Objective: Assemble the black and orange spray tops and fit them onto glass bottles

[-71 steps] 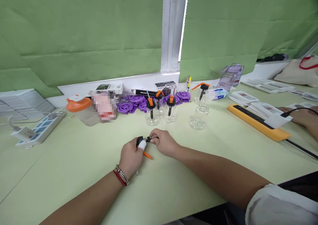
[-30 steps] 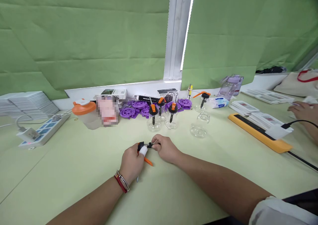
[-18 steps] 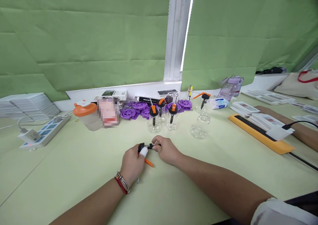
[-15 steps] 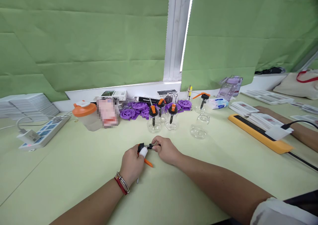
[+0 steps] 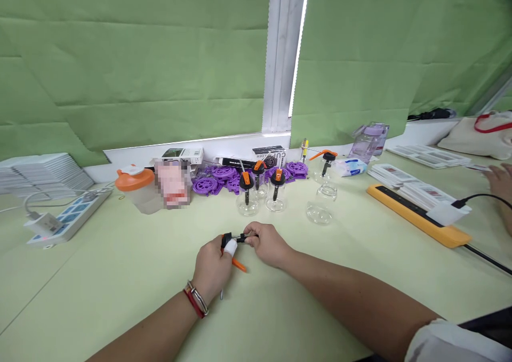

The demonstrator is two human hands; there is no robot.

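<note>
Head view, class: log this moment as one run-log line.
left hand: grips pump head | right hand: pinches its black stem | open jar: stands beyond on table

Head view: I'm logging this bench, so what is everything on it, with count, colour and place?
pump head: one, black and orange, held in both hands at centre
capped jars: four, clear glass with black-orange pumps, behind the hands
open jar: one, clear, right of the capped ones
wheels: a pile, purple, by the sill
shaker cup: one, orange lid, left rear
power strip: one, white and blue, far left
yellow bar: one, right side
water bottle: one, lilac, right rear
co-worker's hand: one, far right edge
left hand: white fingertip cover, red bracelet
right hand: pinches the pump's end
</note>
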